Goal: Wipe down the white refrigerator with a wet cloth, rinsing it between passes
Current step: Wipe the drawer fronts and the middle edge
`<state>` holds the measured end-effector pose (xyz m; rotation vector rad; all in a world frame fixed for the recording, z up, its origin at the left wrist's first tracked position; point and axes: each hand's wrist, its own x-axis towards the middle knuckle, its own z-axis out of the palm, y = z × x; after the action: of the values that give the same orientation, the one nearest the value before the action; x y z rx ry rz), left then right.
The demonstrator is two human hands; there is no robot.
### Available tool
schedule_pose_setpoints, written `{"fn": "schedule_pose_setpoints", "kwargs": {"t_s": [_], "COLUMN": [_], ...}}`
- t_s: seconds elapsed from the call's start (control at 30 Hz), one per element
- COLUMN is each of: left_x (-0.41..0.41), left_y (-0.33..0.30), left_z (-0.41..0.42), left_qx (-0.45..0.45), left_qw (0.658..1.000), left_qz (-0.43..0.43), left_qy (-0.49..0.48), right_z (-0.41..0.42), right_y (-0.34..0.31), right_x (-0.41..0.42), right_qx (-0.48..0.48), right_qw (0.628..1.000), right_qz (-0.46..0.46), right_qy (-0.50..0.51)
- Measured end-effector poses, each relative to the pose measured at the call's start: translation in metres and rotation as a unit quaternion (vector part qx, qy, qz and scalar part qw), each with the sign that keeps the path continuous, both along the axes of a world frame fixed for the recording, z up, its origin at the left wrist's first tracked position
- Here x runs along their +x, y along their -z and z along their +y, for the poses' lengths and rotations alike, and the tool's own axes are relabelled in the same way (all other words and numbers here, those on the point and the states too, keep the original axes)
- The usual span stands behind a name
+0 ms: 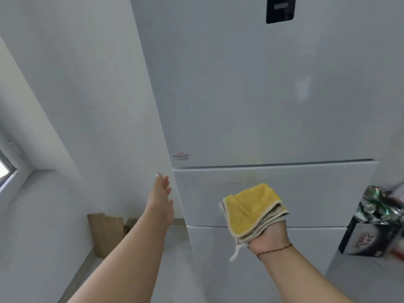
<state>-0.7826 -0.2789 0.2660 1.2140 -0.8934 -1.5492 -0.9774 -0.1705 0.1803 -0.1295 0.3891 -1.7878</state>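
The white refrigerator (251, 95) fills the upper middle and right of the head view, with a tall upper door and two drawer fronts below it. A folded yellow cloth (253, 208) with a pale edge lies against the upper drawer front. My right hand (270, 237) grips the cloth from below, fingers hidden under the folds. My left hand (161, 197) reaches forward with straight fingers at the fridge's left front corner, just below the seam under the upper door.
A black display panel (281, 8) sits high on the upper door. A brown paper bag (105, 230) leans on the floor left of the fridge. A dark box heaped with crushed cans (376, 224) stands at the right. A window recess (13, 167) is at far left.
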Motion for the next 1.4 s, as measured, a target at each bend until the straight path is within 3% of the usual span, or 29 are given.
{"fn": "schedule_pose_setpoints", "kwargs": {"t_s": [0.1, 0.27, 0.63, 0.77, 0.9, 0.97, 1.0, 1.07, 1.1, 1.13, 1.23, 1.4], "left_x": [-0.017, -0.038, -0.036, -0.026, -0.021, -0.019, -0.017, -0.014, -0.013, -0.012, -0.009, -0.005], "left_y": [-0.002, -0.004, 0.000, 0.013, 0.019, 0.019, 0.019, 0.017, 0.016, 0.015, 0.013, 0.014], "left_z": [-0.029, -0.053, -0.041, -0.014, 0.020, 0.033, 0.038, 0.046, 0.050, 0.055, 0.067, 0.093], "left_qx": [0.018, 0.015, 0.005, 0.053, 0.065, 0.059, 0.058, 0.057, 0.058, 0.059, 0.064, 0.074], "left_qw": [0.999, 1.000, 0.997, 0.993, 0.988, 0.987, 0.986, 0.984, 0.984, 0.983, 0.979, 0.977], "left_qz": [-0.023, -0.021, -0.042, 0.008, 0.032, 0.035, 0.040, 0.050, 0.054, 0.059, 0.064, 0.067], "left_qy": [-0.032, 0.001, -0.068, -0.103, -0.134, -0.146, -0.151, -0.159, -0.162, -0.165, -0.182, -0.186], "right_z": [0.005, 0.008, 0.008, 0.026, 0.050, 0.059, 0.062, 0.059, 0.055, 0.051, 0.042, 0.045], "right_y": [-0.005, -0.002, -0.017, -0.028, -0.054, -0.070, -0.075, -0.080, -0.079, -0.077, -0.063, -0.049], "right_x": [-0.036, -0.079, -0.071, -0.080, -0.128, -0.155, -0.170, -0.194, -0.205, -0.211, -0.212, -0.186], "right_qx": [0.012, 0.054, 0.113, 0.106, 0.072, 0.067, 0.108, 0.250, 0.316, 0.354, 0.381, 0.333], "right_qw": [0.999, 0.991, 0.982, 0.967, 0.929, 0.896, 0.853, 0.697, 0.597, 0.541, 0.483, 0.453], "right_qz": [0.007, 0.019, 0.053, 0.085, 0.152, 0.223, 0.315, 0.543, 0.629, 0.665, 0.708, 0.753], "right_qy": [0.040, 0.122, 0.145, 0.214, 0.330, 0.377, 0.401, 0.395, 0.385, 0.373, 0.346, 0.341]}}
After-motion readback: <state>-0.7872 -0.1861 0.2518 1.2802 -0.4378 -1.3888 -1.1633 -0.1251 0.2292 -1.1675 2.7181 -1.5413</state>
